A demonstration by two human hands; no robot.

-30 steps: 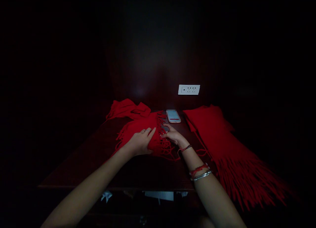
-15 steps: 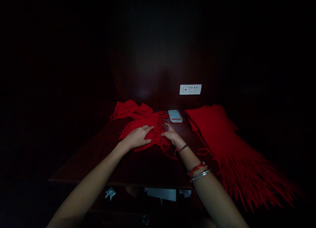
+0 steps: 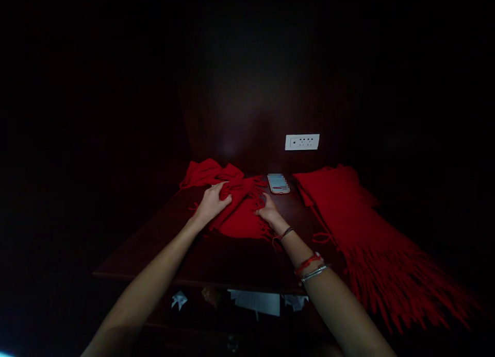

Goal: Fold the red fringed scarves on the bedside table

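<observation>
Left hand (image 3: 211, 202): curled closed on a turned-over fold of red scarf (image 3: 243, 222); right hand (image 3: 270, 214): half open at its fringe (image 3: 257, 186), hold unclear.

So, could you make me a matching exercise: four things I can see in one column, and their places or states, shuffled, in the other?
Things:
1. Phone
2. Socket
3. Left hand
4. Silver bangle

Places and states:
A. Around the right forearm
B. Lying on the table
C. Gripping red cloth
D. Set in the dark wall

Right pairs: 1-B, 2-D, 3-C, 4-A
</observation>
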